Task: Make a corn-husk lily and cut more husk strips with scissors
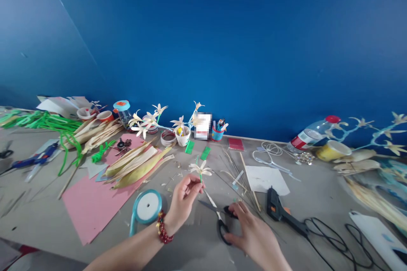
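My left hand (pixel 188 197) pinches the green stem of a cream flower (pixel 201 169), whose pointed petals spread above the fingertips. A red bead bracelet is on that wrist. On the table, my right hand (pixel 249 230) is at the black handles of a pair of scissors (pixel 220 216), fingers at the upper loop and thumb at the lower one. The scissors' blades are spread apart and point up and left, toward the left hand. A roll of light blue ribbon (pixel 148 206) lies left of my left wrist.
Corn husks (pixel 140 165) lie on pink paper (pixel 92 203) at the left. On the right are a black glue gun (pixel 280 209) with its cord, white paper (pixel 266 179) and a bottle (pixel 307 137). Cups with husk flowers stand near the blue wall.
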`<state>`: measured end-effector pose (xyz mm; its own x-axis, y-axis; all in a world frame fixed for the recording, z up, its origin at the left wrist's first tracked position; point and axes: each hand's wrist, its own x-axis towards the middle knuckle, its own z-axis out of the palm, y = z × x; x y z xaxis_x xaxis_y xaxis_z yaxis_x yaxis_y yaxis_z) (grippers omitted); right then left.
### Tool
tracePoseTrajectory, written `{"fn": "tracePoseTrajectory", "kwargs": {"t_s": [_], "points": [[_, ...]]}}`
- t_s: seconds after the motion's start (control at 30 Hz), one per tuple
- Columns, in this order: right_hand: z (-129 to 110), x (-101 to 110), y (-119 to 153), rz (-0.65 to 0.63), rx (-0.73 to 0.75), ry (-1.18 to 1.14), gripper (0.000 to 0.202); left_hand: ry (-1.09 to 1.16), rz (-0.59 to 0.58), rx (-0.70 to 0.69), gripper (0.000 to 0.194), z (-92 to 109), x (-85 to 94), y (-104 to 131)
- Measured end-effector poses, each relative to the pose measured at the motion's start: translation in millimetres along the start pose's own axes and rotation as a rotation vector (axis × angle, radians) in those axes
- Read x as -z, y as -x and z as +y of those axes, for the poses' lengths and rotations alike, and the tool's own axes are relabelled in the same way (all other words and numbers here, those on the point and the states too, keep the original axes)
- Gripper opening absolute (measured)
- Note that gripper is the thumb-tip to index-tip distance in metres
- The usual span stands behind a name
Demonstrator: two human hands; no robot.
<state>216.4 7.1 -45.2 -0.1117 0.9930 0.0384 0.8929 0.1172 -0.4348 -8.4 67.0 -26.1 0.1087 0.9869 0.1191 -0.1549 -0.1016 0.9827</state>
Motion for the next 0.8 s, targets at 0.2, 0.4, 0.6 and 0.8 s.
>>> {"fn": "tracePoseTrajectory", "kwargs": {"t_s": [0.2, 0.4, 0.6, 0.8], "points": [[-35, 26, -23, 0.019, 0.109, -0.360, 0.009, -0.014, -0.055, 0.002, 0.017, -7, -1.9, 3], [-63, 10, -52, 0.118, 0.135, -0.855, 0.023, -0.063, -0.131, -0.122, 0.016, -15, -0.7, 7], [-60, 1, -58, 0.155, 0.214, -0.870, 0.023, -0.168, -0.148, -0.205, 0.016, -11, 1.1, 7], [-57, -2, -55, 0.182, 0.221, -0.918, 0.022, -0.180, -0.157, -0.183, 0.014, -16, 0.4, 7]]}}
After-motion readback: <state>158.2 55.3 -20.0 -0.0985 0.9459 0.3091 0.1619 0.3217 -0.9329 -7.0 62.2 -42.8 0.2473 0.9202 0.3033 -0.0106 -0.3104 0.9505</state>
